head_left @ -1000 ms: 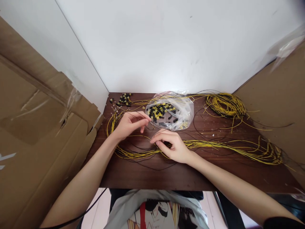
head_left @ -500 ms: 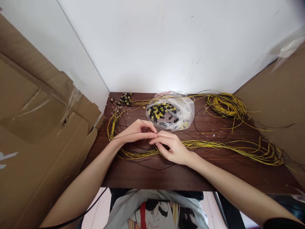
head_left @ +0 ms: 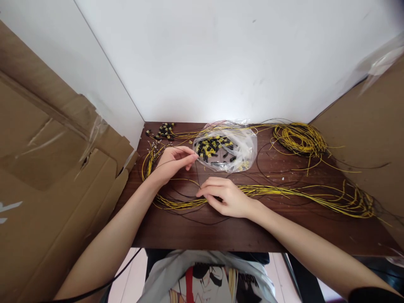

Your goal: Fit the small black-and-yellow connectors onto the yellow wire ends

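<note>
My left hand [head_left: 178,162] is pinched at the left edge of the clear plastic bag [head_left: 249,145], with a thin black wire at its fingertips. That wire runs down toward my right hand [head_left: 225,195], whose thumb and fingertips are drawn together over the yellow wire bundle [head_left: 179,205]; what they hold is too small to make out. Black and yellow connector pieces [head_left: 210,147] lie in the bag. The bundle curves left behind my left hand, and its metal-tipped ends [head_left: 154,146] point to the back.
Small black connectors [head_left: 166,131] sit at the back left of the brown table [head_left: 195,237]. A coil of yellow and black wires [head_left: 298,141] lies at the back right. Cardboard [head_left: 53,176] stands on the left, more cardboard [head_left: 362,134] on the right, and a white wall behind.
My left hand has moved up and left, away from my right hand, and the black wire now spans the gap between them. My right hand has barely shifted.
</note>
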Demonstrator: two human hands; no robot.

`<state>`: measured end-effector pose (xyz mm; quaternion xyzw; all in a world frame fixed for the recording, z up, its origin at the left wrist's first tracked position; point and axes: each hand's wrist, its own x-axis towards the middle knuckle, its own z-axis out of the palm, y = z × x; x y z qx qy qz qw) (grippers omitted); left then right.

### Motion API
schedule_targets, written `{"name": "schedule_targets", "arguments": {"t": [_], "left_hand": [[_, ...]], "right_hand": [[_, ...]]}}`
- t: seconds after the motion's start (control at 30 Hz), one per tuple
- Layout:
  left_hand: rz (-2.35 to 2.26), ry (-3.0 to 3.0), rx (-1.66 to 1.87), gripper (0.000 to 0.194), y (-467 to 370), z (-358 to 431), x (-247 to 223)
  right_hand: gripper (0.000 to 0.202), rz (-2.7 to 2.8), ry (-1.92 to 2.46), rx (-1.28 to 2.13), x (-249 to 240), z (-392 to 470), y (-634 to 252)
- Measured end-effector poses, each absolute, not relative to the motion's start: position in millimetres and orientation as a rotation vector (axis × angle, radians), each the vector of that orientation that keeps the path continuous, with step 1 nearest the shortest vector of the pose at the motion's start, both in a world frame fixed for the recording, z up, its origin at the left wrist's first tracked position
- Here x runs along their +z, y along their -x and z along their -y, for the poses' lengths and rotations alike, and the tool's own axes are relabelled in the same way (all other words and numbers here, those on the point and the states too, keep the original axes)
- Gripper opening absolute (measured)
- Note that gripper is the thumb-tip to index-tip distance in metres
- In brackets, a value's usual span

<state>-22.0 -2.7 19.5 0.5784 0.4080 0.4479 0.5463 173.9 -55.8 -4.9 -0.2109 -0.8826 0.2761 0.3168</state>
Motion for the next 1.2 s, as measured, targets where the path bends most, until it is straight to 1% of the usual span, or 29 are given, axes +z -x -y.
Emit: {"name": "schedule_targets", "arguments": {"t": [0.1,0.37,0.5,0.6,0.67,0.77,0.87,0.97,1.07,1.13,1.2], "left_hand": [[-0.973,-1.15,1.252,0.018,24.1,-3.8,15.4],[-0.961,-0.806,1.444,0.024,34.8,-17.8,8.5],[-0.974,-0.761,1.467,0.025,37.5,-19.7,7.9],[-0.968,-0.804,1.465,0.024,38.0,-20.1,8.0],[-0.965,-0.831,1.46,0.024,37.3,-19.8,8.3],[-0.954,-0.873,1.45,0.022,35.4,-18.4,9.4],[-0.95,-0.932,1.409,0.022,33.4,-15.6,11.0],[-0.982,-1.036,1.33,0.024,31.8,-12.5,11.9],[-1.098,-1.259,1.243,0.027,30.1,-9.6,11.2],[-1.145,-1.423,1.133,0.028,29.1,-7.6,10.8],[-1.127,-1.527,0.971,0.028,29.3,-5.7,11.6]], "right_hand": [[0.025,2.381,0.497,0.686,-5.2,57.0,-174.1],[0.024,2.405,0.417,0.558,-3.3,56.6,-175.3],[0.026,2.204,0.455,0.561,3.2,57.0,-179.0],[0.027,1.98,0.594,0.583,9.9,55.7,-183.2],[0.022,1.811,0.717,0.618,12.3,52.0,-186.5],[0.014,1.501,0.875,0.762,10.7,40.9,-192.4],[0.011,1.223,0.922,0.859,6.6,25.8,-201.3],[0.011,1.064,0.947,0.892,5.4,13.4,-212.8],[0.01,1.107,1.001,0.908,7.5,8.8,-222.1],[0.011,1.314,1.02,0.954,9.4,10.5,-223.9],[0.013,1.636,1.003,1.017,10.8,14.9,-221.6]]}}
